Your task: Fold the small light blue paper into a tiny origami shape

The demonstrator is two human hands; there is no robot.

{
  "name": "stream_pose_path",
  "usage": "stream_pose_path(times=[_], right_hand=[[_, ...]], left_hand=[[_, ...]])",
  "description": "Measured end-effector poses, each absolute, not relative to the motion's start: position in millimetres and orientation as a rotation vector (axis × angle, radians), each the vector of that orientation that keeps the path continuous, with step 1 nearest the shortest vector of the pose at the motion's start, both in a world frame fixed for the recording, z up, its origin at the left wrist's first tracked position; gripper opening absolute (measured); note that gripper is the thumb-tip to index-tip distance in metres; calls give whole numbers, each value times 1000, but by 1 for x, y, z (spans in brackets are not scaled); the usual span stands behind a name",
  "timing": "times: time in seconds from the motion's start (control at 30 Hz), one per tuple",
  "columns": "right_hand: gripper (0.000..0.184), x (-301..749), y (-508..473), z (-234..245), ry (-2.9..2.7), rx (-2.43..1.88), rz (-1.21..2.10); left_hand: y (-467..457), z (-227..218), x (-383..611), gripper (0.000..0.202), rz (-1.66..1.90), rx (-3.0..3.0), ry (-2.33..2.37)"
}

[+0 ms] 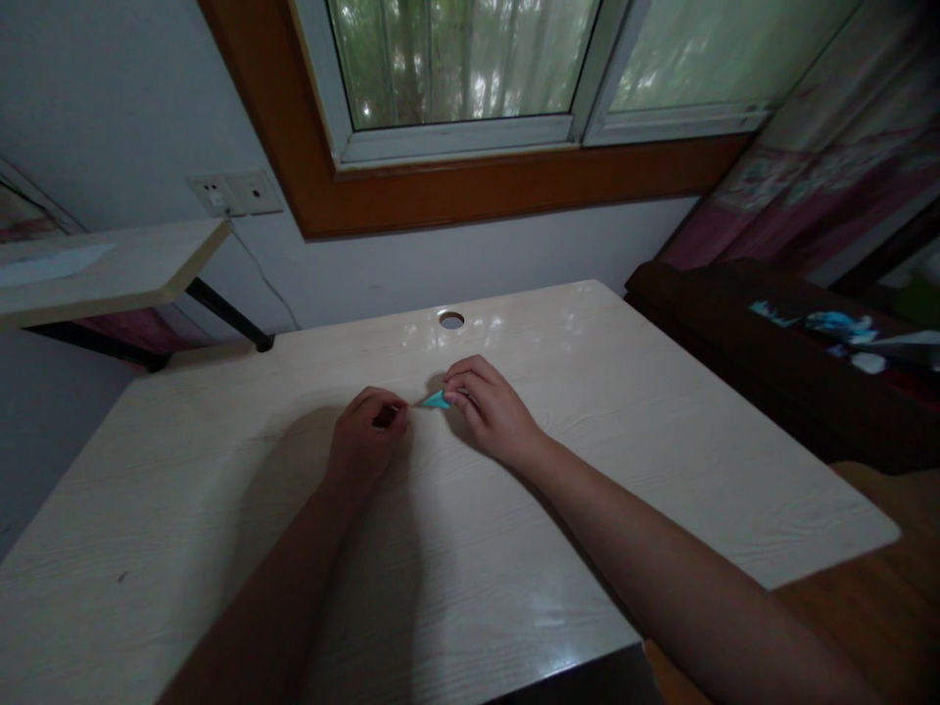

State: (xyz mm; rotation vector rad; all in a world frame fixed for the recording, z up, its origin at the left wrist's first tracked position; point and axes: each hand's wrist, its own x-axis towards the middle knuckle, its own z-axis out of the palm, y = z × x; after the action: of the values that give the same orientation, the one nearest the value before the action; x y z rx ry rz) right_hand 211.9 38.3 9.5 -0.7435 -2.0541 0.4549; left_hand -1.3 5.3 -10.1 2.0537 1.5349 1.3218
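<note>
A small teal pointed piece (pixel 436 399), which looks like folded paper, is held just above or on the pale wooden table (pixel 661 450). My right hand (pixel 489 406) pinches its wide end between thumb and fingers, which cover part of it. From its narrow end a thin brownish tip runs left to the fingertips of my left hand (pixel 367 431). The left thumb and forefinger are closed in a pinch at that tip. Whether they grip it firmly or only touch it is too small to make out.
A round cable hole (pixel 451 320) lies near the table's back edge. At the left stands a raised shelf (pixel 154 264) on black legs. Behind are a wall socket (pixel 231 194) and a window. Dark furniture (pixel 697 333) with teal and white scraps borders the right side.
</note>
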Motion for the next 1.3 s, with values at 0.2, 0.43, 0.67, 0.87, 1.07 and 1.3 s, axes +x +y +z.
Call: stream_pose_path(times=[0.2,0.43,0.67,0.87,1.07,1.3], right_hand=[[9,210,40,6,-1936,-744,594],[12,205,40,-2,-1840,-786,890],[24,200,36,-2,-1525,-799,1478],[26,199,35,-5,-1452,-839,1613],[25,199,34,-1,-1512,-866,1562],[22,198,36,-6,-1583,-873,1442]], left_hand=[[8,-10,-5,10,1418,1804,1474],[-1,-8,0,20,1301,1973,1211],[0,-8,-1,18,1244,2146,1156],[-1,-9,-3,16,1221,2159,1159],[-1,-8,-3,15,1271,2258,1154],[-1,-8,-2,13,1306,2291,1138]])
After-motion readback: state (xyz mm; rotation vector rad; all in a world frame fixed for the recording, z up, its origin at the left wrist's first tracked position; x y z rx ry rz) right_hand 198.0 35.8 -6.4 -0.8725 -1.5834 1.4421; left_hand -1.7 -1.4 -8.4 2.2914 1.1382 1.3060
